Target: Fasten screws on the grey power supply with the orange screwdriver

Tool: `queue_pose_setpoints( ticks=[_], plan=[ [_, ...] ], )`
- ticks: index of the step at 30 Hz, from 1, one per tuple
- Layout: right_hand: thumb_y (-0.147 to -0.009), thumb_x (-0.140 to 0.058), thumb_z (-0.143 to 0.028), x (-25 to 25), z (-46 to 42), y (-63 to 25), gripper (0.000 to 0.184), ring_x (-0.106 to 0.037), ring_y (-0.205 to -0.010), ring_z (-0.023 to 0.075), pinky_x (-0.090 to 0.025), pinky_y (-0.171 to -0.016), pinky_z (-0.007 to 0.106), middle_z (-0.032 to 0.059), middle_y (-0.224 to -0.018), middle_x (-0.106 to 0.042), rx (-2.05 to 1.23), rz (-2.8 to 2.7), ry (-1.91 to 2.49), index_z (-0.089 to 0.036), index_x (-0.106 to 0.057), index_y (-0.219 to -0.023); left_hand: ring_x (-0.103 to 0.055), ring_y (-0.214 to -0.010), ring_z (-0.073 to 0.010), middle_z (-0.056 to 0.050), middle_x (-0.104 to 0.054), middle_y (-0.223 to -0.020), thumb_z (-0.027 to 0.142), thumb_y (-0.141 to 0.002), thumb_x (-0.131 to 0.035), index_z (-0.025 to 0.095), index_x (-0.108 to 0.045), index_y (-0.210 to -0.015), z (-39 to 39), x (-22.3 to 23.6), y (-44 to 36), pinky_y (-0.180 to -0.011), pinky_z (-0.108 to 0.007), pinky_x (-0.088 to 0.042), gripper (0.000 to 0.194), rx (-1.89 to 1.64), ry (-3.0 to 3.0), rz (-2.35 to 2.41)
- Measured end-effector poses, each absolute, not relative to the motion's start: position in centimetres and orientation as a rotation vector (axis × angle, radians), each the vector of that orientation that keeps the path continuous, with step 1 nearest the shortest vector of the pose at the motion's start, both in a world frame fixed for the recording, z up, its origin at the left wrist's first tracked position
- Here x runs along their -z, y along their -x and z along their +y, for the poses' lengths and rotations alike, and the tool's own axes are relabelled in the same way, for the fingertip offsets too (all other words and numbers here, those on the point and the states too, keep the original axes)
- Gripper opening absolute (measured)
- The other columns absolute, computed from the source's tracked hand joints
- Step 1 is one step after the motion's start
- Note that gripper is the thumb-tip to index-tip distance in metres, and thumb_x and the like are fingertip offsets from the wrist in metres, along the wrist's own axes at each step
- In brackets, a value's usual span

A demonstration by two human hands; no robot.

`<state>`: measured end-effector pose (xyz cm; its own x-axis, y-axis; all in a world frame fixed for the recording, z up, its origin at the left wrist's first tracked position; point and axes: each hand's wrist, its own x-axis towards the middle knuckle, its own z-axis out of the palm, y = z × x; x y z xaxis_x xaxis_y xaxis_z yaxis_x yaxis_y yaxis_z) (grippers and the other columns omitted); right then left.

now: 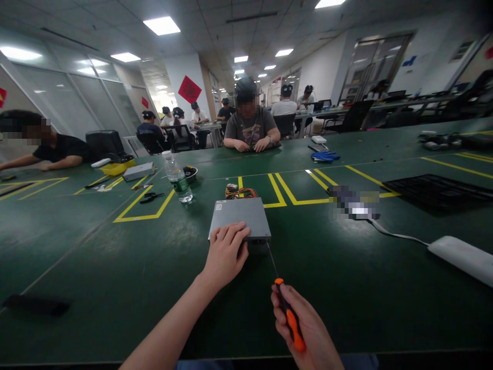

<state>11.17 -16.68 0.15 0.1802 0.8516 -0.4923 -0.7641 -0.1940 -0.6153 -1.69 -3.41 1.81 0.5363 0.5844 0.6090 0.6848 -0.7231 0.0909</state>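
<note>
A grey metal computer power supply [241,213] lies flat on the green table in front of me, its bundle of coloured cables [241,191] at the far side. My left hand [227,252] rests on its near left part, fingers spread over the top and the thumb by the near edge. In my right hand [298,318] is a screwdriver [289,318] with an orange and black handle. Its thin shaft slants up to the near right corner of the power supply. Whether the tip sits in a screw I cannot tell.
A water bottle [177,177] stands left of the power supply, before a round bowl [190,173]. Pliers [151,197] lie further left. To the right are a blurred device [353,203] on a cable, a white power strip [460,259] and a black panel [439,190]. A person [252,121] sits opposite.
</note>
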Motion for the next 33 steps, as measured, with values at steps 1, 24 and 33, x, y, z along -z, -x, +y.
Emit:
queue_pose_setpoints(
  ticks=[1, 24, 33],
  plan=[
    [-0.059, -0.078, -0.036, -0.2, -16.7, -11.1, 0.031, -0.045, -0.046, 0.0065, -0.033, -0.037, 0.016, 0.0009, -0.064, -0.057, -1.473, -0.107, 0.999, -0.014, -0.060, -0.072, -0.050, -0.112, -0.0216, -0.005, -0.058, -0.119, 0.020, -0.083, -0.049, 0.024, -0.055, -0.110, -3.3, -1.8, 1.8, -0.094, -0.039, -0.031, 0.028, 0.934, 2.615, -1.059],
    [-0.054, -0.081, -0.046, 0.2, -16.1, -10.5, 0.042, -0.028, -0.034, -0.0020, -0.018, -0.031, 0.011, -0.0012, -0.061, -0.055, -1.458, -0.110, 1.044, -0.014, -0.057, -0.069, -0.049, -0.115, -0.0218, -0.005, -0.056, -0.124, 0.022, -0.083, -0.050, 0.024, -0.052, -0.116, -2.8, -0.4, 1.8, -0.092, -0.038, -0.029, 0.033, 1.040, 2.616, -1.060],
    [-0.057, -0.079, -0.044, -0.4, -15.9, -10.6, 0.041, -0.027, -0.036, -0.0020, -0.020, -0.031, 0.011, 0.0010, -0.064, -0.057, -1.517, -0.055, 0.925, -0.012, -0.061, -0.074, -0.049, -0.115, -0.0213, -0.005, -0.057, -0.124, 0.022, -0.084, -0.049, 0.023, -0.051, -0.117, -2.8, -0.4, 1.5, -0.091, -0.037, -0.030, 0.033, 1.041, 2.601, -1.060]
  ],
)
